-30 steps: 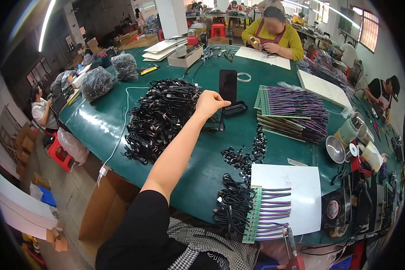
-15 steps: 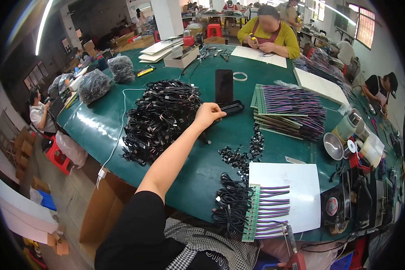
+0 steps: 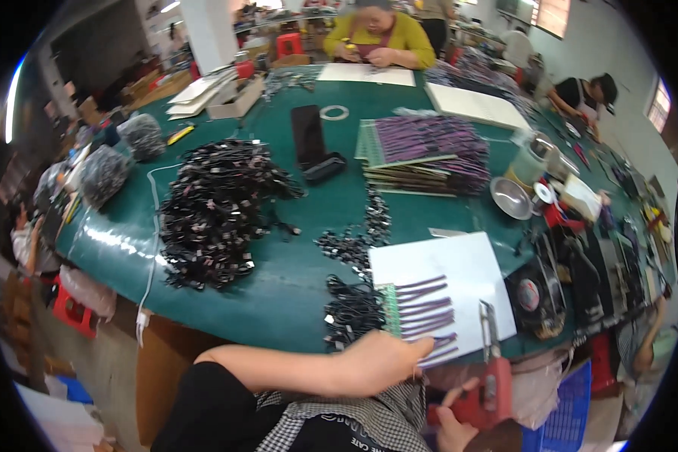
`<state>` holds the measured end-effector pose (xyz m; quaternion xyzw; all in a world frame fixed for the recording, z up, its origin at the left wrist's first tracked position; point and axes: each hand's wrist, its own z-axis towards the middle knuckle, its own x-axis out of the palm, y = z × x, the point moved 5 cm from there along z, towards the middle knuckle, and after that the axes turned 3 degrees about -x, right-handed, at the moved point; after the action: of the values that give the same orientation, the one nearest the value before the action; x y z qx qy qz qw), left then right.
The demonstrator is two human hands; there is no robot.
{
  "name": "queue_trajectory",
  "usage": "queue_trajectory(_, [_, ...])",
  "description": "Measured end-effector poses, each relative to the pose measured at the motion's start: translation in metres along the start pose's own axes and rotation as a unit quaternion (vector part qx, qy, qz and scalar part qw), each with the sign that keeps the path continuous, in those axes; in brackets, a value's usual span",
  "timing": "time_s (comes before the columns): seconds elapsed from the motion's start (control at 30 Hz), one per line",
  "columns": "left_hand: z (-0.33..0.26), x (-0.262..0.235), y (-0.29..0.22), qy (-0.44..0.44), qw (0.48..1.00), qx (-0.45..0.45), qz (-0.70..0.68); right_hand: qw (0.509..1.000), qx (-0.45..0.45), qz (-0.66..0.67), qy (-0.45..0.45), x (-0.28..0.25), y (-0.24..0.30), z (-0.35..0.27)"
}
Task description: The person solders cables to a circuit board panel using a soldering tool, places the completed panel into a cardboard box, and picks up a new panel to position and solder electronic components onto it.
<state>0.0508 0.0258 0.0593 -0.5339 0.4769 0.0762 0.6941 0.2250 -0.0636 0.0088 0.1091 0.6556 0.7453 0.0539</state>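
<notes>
Green table [image 3: 286,316] spreads under everything. Left forearm [image 3: 279,373] runs nearly level, elbow bent, its wrist end nearer the body than the white board [image 3: 467,275]. Black cable heap [image 3: 211,215] left of the board, well apart. Stack [image 3: 429,151] of wired pieces beyond the board. Red tool [image 3: 493,392] at the board's near edge, metal nose tilted up over it. Left hand [image 3: 384,363] at the board's near left corner: back up, fingers bent, pointing right, over the near end of a strip. Blurred there; cannot tell whether they pinch. Right hand [image 3: 453,426] nearer the body than the board, clamped round the tool, thumb side up. Green strip [image 3: 390,307] lies along the board's left edge, its purple wires [image 3: 423,307] reaching right across the board.
</notes>
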Motion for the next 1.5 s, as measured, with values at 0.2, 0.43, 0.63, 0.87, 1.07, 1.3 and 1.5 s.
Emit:
queue_trajectory(0.2, [-0.004, 0.055, -0.017, 0.038, 0.993, 0.041, -0.108, 0.996, -0.069, 0.008, 0.056, 0.013, -0.031, -0.003])
queue_trajectory(0.43, [-0.011, 0.056, -0.025, 0.035, 0.998, 0.036, -0.049, 0.978, -0.182, -0.086, 0.056, 0.015, -0.011, -0.007])
queue_trajectory(0.63, [-0.014, 0.059, -0.028, 0.087, 0.993, 0.04, -0.068, 0.958, -0.249, -0.138, 0.042, 0.015, -0.001, -0.01])
queue_trajectory(0.87, [-0.017, 0.037, -0.02, 0.104, 0.961, 0.05, -0.251, 0.995, -0.094, -0.01, -0.005, 0.009, -0.015, -0.01])
queue_trajectory(1.07, [-0.027, 0.032, -0.003, 0.055, 0.916, 0.063, -0.393, 0.996, -0.086, 0.004, -0.025, 0.043, 0.034, -0.003])
queue_trajectory(1.3, [-0.044, 0.022, 0.013, 0.053, 0.86, 0.046, -0.506, 0.999, -0.029, 0.004, -0.013, 0.073, 0.055, -0.008])
queue_trajectory(1.5, [-0.05, 0.011, 0.019, 0.009, 0.879, 0.016, -0.477, 0.997, -0.053, -0.006, 0.051, 0.075, 0.035, -0.003])
